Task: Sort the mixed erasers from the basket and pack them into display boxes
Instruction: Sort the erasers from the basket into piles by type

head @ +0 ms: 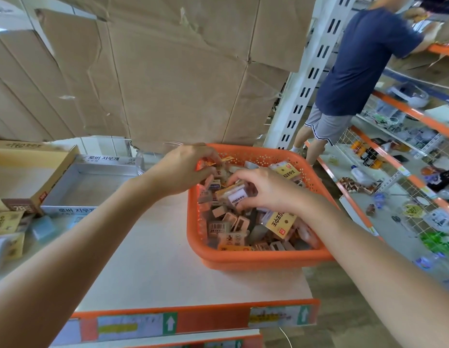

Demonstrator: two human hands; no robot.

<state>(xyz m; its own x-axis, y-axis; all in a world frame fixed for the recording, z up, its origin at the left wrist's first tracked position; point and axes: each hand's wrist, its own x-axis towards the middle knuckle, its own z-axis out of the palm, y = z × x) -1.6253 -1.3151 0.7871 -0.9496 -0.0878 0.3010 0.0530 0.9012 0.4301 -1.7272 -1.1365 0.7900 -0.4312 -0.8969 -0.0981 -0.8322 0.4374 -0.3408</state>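
Head view. Item: mixed small sleeved erasers (233, 223), heaped in orange perforated plastic basket (256, 261) at desk's right edge. Right hand (267, 189): fingers curled, pinching clear-wrapped white-labelled eraser pack (237, 197). Left hand (183, 169): fingertips buried at basket's far-left corner; hold undeterminable. Handling, judged: light, firm, wrappers slippery; pinch across short sides. Open silver cardboard display box (93, 183): desk's left edge.

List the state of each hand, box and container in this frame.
orange basket, upright on the table, heaped with mixed erasers.
silver display box, open, no erasers visible inside.
tan box, lying against the silver box's left edge; open or shut unclear.
left hand, fingers curled among the erasers; grip unclear.
right hand, gripping a white-labelled eraser pack.
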